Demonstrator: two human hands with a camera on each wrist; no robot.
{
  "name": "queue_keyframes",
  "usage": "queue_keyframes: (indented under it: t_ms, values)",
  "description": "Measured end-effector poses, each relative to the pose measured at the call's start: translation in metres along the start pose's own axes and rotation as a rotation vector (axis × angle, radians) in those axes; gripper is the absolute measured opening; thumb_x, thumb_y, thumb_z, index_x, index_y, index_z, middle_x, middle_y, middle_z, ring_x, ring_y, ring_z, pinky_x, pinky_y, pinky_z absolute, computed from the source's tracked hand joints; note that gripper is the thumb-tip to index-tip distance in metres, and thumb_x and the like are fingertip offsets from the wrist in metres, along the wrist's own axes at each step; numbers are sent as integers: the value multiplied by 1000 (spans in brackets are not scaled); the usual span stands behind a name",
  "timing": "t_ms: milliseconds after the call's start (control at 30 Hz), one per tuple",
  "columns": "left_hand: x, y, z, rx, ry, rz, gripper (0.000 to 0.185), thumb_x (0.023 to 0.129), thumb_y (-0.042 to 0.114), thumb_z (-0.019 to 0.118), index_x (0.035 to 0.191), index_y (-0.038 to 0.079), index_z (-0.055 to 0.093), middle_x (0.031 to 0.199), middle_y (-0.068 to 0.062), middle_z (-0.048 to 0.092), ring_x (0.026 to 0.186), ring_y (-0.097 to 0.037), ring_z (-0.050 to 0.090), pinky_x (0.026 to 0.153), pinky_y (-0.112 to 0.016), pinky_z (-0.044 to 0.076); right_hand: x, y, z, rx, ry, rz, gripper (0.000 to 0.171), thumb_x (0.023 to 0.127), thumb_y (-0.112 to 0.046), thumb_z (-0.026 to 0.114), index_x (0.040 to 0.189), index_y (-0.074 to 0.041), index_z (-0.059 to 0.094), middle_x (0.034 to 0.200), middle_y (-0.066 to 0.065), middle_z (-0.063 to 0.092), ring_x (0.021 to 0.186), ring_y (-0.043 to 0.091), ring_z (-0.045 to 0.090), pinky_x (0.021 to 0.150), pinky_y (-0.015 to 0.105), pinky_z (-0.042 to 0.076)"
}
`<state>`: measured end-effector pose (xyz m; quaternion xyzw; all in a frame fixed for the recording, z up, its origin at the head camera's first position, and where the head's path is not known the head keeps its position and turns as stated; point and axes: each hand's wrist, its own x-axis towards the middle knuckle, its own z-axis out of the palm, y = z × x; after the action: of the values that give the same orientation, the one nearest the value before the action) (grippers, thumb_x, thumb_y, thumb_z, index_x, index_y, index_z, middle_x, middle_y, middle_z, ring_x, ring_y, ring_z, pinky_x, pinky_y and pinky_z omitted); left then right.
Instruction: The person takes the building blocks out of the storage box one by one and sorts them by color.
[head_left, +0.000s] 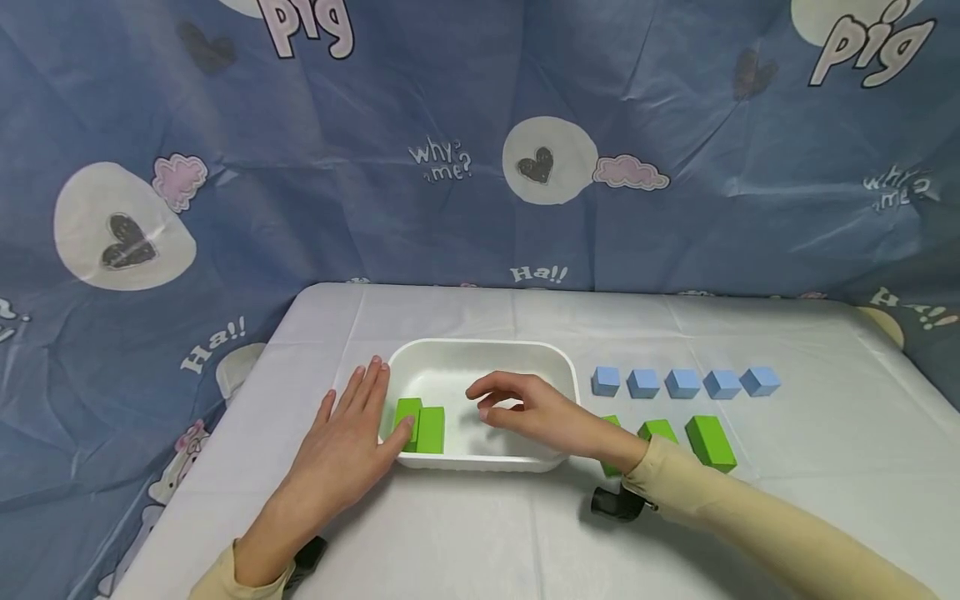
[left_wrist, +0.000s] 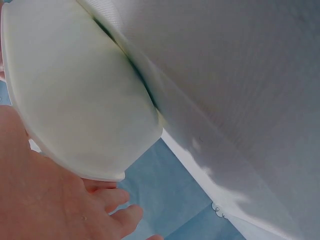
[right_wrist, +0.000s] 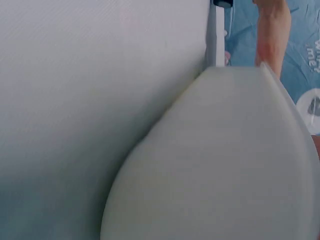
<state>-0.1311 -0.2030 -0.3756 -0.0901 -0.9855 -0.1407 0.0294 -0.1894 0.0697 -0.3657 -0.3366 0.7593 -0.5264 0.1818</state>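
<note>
Nearest me, my left hand (head_left: 341, 442) lies flat against the white tray (head_left: 558, 360), while my right hand (head_left: 525, 412) hovers loosely curled and empty above it, so a careless sweep could topple the two green blocks (head_left: 422, 427) standing inside.

The head view is evenly and softly lit, bright on the table (head_left: 675, 517) and dimmer across the blue backdrop (head_left: 480, 125), whose folds hold gentle shading. Shadows are faint: a thin soft one lies under the tray (head_left: 480, 350) at its near rim and under the right hand (head_left: 536, 412). No harsh glare shows. The view bends at the edges, so the table's far corners curve. The left wrist view is close, with soft focus on the tray (left_wrist: 75, 100) and the left hand (left_wrist: 45, 200). The right wrist view is hazy, pale and low in contrast.
</note>
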Motion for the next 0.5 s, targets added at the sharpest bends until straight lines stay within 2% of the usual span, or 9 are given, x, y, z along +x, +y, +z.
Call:
queue_keyframes:
  t_ms: [200,500]
  values:
    - [0,-1,0,-2,1,2,82,100,54,43,157,2,15,163,-12,11,149,-31,10,114,-60,10,12,2,15,-17,-56,-3,33,98,-12,58,130,-4,59,131,11,58,118,27,57,94,33,48]
    - [0,-1,0,-9,2,7,82,100,56,40,157,2,16,163,-12,12,149,-31,11,113,-61,11,27,3,26,-60,-102,55,45,97,-17,58,141,-7,51,138,7,54,123,22,55,100,34,43]
